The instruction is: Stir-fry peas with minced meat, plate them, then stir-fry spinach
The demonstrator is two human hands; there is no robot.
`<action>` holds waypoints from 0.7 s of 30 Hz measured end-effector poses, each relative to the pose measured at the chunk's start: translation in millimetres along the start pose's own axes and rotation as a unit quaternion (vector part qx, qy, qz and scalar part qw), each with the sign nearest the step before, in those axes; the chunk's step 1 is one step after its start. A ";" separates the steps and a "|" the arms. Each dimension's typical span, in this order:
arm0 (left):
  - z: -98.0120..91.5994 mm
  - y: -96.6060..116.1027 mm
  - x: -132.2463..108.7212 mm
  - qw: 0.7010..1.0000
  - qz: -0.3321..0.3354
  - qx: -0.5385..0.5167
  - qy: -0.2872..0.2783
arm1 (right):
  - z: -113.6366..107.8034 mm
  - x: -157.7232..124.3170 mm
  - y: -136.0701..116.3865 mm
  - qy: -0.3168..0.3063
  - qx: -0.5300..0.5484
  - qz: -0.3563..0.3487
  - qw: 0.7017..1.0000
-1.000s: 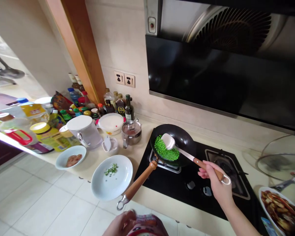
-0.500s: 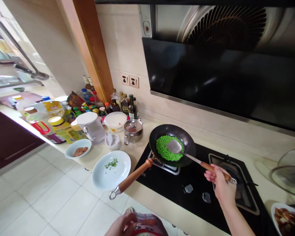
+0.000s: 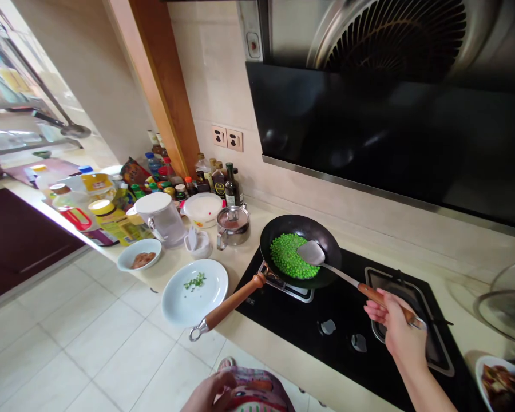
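My right hand [image 3: 398,326] is closed around the wooden handle of a metal spatula [image 3: 312,253]. The spatula's blade lies over green peas [image 3: 286,258] in a dark wok [image 3: 328,269] on the left burner. The wok's wooden handle [image 3: 236,300] points toward the lower left, with no hand on it. At the bottom, in front of my patterned clothing [image 3: 261,392], hangs my left hand [image 3: 210,392], its fingers loosely curled; nothing shows in them.
Left of the black hob [image 3: 292,329] are a white plate [image 3: 214,303] with chopped greens and a bowl [image 3: 123,260] holding raw meat. Several bottles and jars, a pitcher [image 3: 165,220] and a lidded pot [image 3: 234,229] stand behind. A glass lid [image 3: 504,312] and food bowl [image 3: 483,366] sit at right.
The spatula blade has shifted right across the peas toward the wok's right side, as my right hand moved right and slightly down. My left hand stays low near the clothing.
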State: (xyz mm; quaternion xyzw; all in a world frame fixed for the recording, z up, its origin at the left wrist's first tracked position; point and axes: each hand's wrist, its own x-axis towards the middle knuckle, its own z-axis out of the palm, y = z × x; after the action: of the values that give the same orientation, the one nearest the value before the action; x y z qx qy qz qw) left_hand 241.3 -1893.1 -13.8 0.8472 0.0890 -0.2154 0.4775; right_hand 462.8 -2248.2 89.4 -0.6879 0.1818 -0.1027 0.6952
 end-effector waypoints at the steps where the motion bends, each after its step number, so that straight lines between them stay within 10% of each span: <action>1: -0.1 2.1 -0.9 1.000 -0.002 -0.007 -0.006 | -1.9 -2.7 -0.7 -0.007 -0.002 0.005 1.000; 14: 0.5 25.2 0.6 0.999 0.016 0.032 -0.003 | 46.9 1.9 19.4 -0.020 0.043 -0.022 0.999; 18: 0.3 20.5 -10.3 0.999 0.001 0.015 0.031 | 26.4 -5.5 17.8 -0.065 -0.085 -0.174 0.979; 21: -4.3 16.9 -18.1 0.998 -0.017 0.001 0.057 | 11.4 -8.0 34.9 -0.175 -0.234 -0.339 0.894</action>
State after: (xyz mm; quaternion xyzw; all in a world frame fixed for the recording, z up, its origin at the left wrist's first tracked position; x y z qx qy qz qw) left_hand 232.4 -1897.4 9.3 0.8571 0.1305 -0.1752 0.4666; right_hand 456.2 -2233.5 55.5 -0.8574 -0.1685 -0.1644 0.4576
